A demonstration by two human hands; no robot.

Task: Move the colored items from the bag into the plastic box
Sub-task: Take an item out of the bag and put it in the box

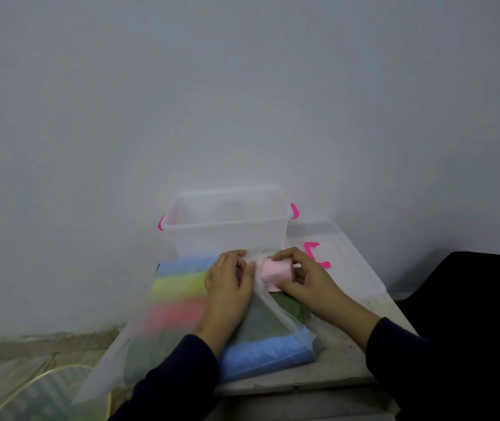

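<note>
At the mouth of the translucent white plastic bag (260,317), the right hand (306,281) grips a pale pink soft folded item (274,273).

Its thumb and fingers curl round the pink piece, just clear of the bag's opening; the left hand (227,281), touching alongside, pinches the bag's edge. Under both hands, inside the bag, lie blue, yellow-green, red-pink and dark green items (178,287). Just beyond the grip stands the clear plastic box with pink latches (227,229); its clear lid (342,256) lies to the right.

Dim flat light, soft overall blur, bluish cast
</note>
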